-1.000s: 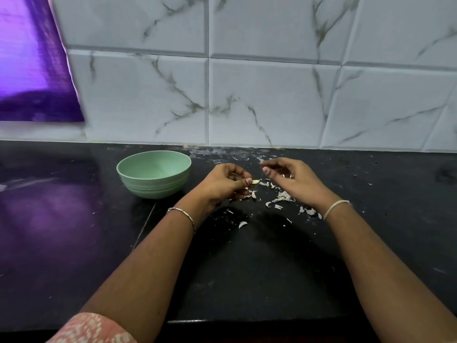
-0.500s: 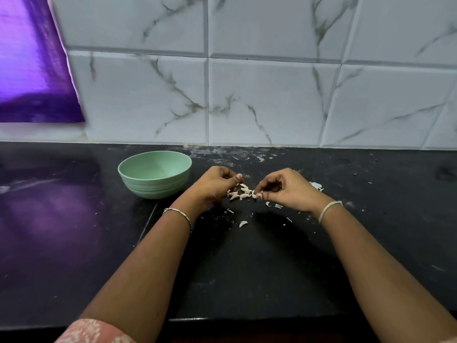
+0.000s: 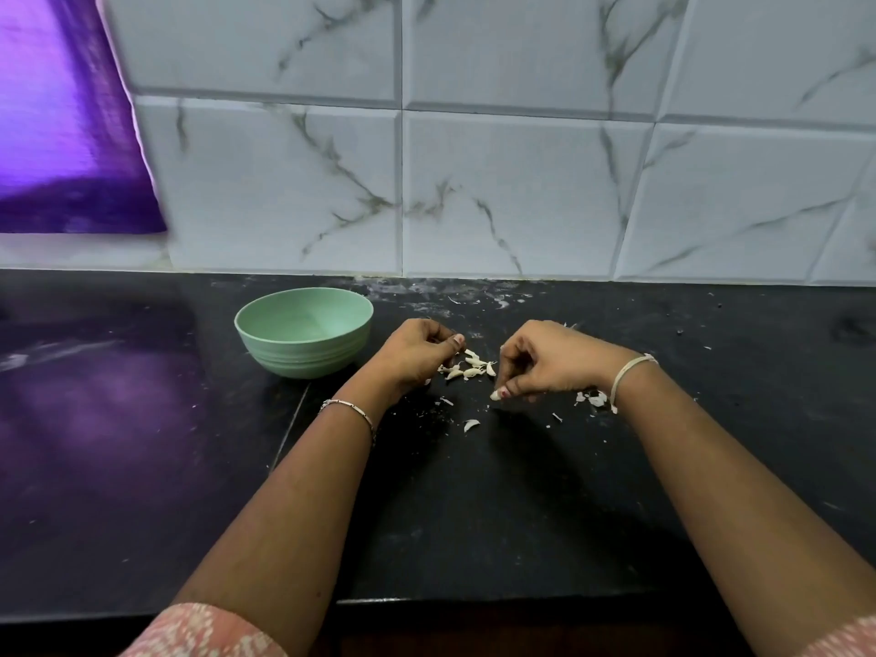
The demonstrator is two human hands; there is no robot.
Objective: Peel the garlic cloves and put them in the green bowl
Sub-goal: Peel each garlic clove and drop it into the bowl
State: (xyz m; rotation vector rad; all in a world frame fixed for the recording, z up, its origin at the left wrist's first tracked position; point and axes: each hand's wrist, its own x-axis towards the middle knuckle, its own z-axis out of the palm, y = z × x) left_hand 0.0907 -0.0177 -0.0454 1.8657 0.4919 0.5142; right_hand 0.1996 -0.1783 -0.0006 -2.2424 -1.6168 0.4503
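No readable text from my feed: no label, brand, number or sign. Green bowl (image 3: 303,355) is plain, tabletop (image 3: 474,514) shows only specks and smears, wall tiles (image 3: 521,192) carry only marble veining.

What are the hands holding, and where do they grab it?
The right hand pinches a small white garlic piece by one end at its fingertips. The left hand is curled; whether it holds anything cannot be told.
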